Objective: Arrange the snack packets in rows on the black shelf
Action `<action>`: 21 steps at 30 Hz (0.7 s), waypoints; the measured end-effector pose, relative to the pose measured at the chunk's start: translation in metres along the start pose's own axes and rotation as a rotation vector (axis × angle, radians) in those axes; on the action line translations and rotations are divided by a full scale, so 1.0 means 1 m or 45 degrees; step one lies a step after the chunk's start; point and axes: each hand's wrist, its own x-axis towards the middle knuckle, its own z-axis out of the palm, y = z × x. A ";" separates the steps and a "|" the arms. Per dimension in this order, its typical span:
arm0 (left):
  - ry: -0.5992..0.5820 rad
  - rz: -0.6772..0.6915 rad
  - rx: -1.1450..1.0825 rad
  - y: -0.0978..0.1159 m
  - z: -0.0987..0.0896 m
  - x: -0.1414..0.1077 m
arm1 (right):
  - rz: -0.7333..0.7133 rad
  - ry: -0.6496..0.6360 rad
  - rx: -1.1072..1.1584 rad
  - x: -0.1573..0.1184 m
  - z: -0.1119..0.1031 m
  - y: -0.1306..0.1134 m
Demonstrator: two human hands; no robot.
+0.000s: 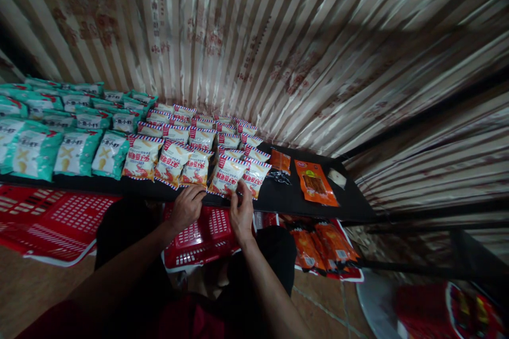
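Observation:
Rows of white and orange snack bags with striped edges stand on a narrow black shelf. My left hand rests at the shelf's front edge, its fingers stretched out towards the lower edges of the front bags. On the right, my right hand has its thumb and fingers at the lower corner of a front snack bag. Beside that bag leans another striped-edge bag. What lies under my right fingertips is partly hidden.
Green snack bags fill the shelf's left part. An orange packet and a small white piece lie to the right. Red baskets sit below, one with orange packets. A striped curtain hangs behind.

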 end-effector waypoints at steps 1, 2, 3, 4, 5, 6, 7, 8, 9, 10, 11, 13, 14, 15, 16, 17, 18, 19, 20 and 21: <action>0.002 0.000 -0.001 0.000 0.000 0.000 | 0.017 0.006 0.007 0.001 0.001 0.000; 0.001 -0.001 -0.001 0.000 0.001 0.000 | 0.034 0.014 0.013 0.002 0.001 0.000; -0.003 -0.002 -0.001 -0.001 0.001 0.000 | 0.049 0.018 0.020 0.002 0.002 0.000; -0.007 -0.003 0.000 -0.001 0.001 0.000 | 0.061 0.022 0.026 0.003 0.003 0.000; -0.010 -0.002 0.003 -0.001 0.000 0.000 | 0.069 0.023 0.032 0.004 0.004 0.000; -0.012 -0.001 0.007 -0.001 0.000 0.000 | 0.078 0.021 0.034 0.005 0.005 -0.001; -0.012 0.002 0.011 -0.001 0.000 0.000 | 0.092 0.024 0.027 0.006 0.006 -0.001; -0.010 0.005 0.015 -0.001 0.000 0.000 | 0.111 0.032 0.011 0.007 0.007 -0.001; -0.007 0.008 0.017 -0.001 0.000 0.000 | 0.133 0.042 -0.012 0.008 0.007 -0.002; -0.004 0.012 0.018 -0.001 0.000 0.001 | 0.154 0.053 -0.036 0.009 0.008 -0.003; 0.000 0.015 0.019 -0.001 0.000 0.001 | 0.173 0.060 -0.061 0.010 0.008 -0.003; 0.012 0.017 0.023 -0.001 0.000 0.002 | 0.190 0.069 -0.099 0.012 0.008 -0.004; 0.016 0.017 0.024 -0.001 0.000 0.002 | 0.189 0.074 -0.113 0.012 0.009 -0.004; 0.017 0.016 0.026 -0.001 -0.001 0.002 | 0.187 0.084 -0.130 0.013 0.009 -0.004; 0.020 0.016 0.026 0.000 -0.001 0.002 | 0.184 0.097 -0.147 0.013 0.009 -0.004; 0.021 0.017 0.027 0.001 -0.001 0.002 | 0.178 0.109 -0.164 0.013 0.010 -0.005; 0.023 0.020 0.029 0.002 -0.002 0.002 | 0.171 0.120 -0.178 0.013 0.011 -0.005; 0.030 0.023 0.034 0.003 -0.003 0.002 | 0.162 0.127 -0.186 0.013 0.012 -0.005; 0.038 0.029 0.039 0.004 -0.005 0.003 | 0.152 0.131 -0.190 0.013 0.013 -0.006; 0.047 0.043 0.045 0.005 -0.007 0.004 | 0.144 0.130 -0.188 0.013 0.015 -0.006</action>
